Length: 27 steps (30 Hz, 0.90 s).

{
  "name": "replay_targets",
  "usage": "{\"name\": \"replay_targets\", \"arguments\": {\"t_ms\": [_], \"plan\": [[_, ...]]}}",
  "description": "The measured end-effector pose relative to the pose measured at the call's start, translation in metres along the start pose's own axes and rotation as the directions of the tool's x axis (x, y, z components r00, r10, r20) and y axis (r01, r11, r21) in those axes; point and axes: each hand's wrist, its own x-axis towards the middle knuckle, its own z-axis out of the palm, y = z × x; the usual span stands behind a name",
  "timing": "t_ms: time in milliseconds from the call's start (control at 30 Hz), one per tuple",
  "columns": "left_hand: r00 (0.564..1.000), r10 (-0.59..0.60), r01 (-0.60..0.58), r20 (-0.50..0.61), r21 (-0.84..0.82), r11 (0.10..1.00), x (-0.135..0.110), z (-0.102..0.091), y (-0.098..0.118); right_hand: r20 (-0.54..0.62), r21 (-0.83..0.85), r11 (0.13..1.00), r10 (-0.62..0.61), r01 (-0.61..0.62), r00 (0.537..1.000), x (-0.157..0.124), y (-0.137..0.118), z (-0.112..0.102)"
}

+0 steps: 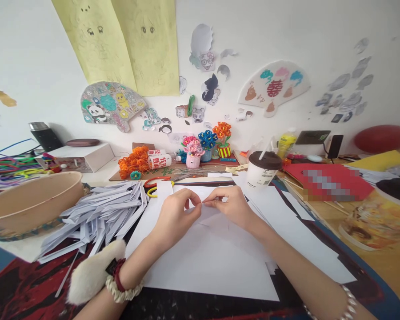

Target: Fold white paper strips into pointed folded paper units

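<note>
My left hand (183,212) and my right hand (231,204) meet over a large white sheet (200,266), fingertips pinched together and almost touching. Between them they hold a piece of white paper (214,217), whose edges barely stand out against the sheet below. The fingers hide part of it. To the left of my left hand lies a heap of folded white paper strips (103,211). Scissors with a yellow and red handle (152,192) lie just behind my left hand, partly under paper.
A beige bowl (36,195) stands at the left. Behind my right hand is a lidded drink cup (263,169) with a straw. Pipe-cleaner flowers (193,151) line the back. A red packet (326,182) and a patterned tub (380,218) sit at the right.
</note>
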Motion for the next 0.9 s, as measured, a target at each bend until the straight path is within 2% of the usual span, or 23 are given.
{"name": "replay_targets", "arguments": {"t_ms": [400,900], "plan": [[1.000,-0.001,0.000,-0.028,-0.027,1.000,0.000,-0.004,0.004,-0.045,0.050,0.999,-0.002,0.004,0.999,0.002,-0.001,-0.006],[0.999,0.008,-0.009,-0.037,-0.043,0.999,0.000,-0.005,0.005,-0.069,0.024,0.999,-0.045,0.047,0.997,0.004,0.004,-0.010]]}}
